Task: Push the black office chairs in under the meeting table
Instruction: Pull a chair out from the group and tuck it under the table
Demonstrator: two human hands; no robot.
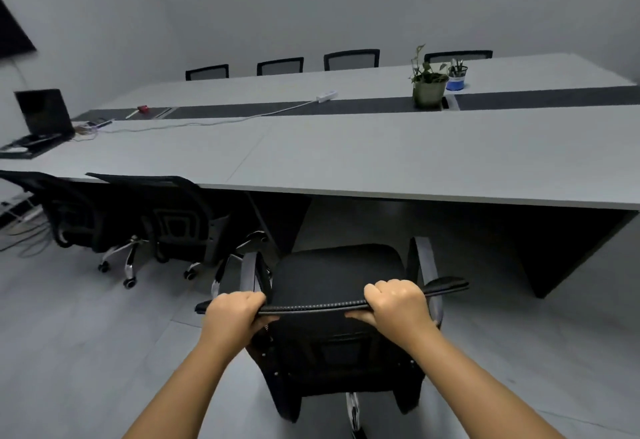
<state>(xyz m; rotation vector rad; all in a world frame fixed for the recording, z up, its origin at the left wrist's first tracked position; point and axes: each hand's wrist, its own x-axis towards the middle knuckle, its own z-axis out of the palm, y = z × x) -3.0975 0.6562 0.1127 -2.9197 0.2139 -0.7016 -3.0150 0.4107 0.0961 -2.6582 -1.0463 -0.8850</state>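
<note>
Fingers (388, 291) of both hands curl tight round the black chair (337, 276) back's thin ribbed top edge

One view only, worn at head height and tilted forward and down, wide-angle (straight edges bow toward the frame borders). It looks from behind and above both forearms, which enter from the bottom edge. The left hand (235, 312) and the right hand (398, 303) sit close to the lens, low and centred, on the top edge of the nearest chair's backrest (311, 307). Beyond the hands the meeting table (381, 158) crosses the full width at middle range. Farther past the hands, the far row of chairs (351, 59) and the wall close the view. No second view exists to compare overlap.
</note>
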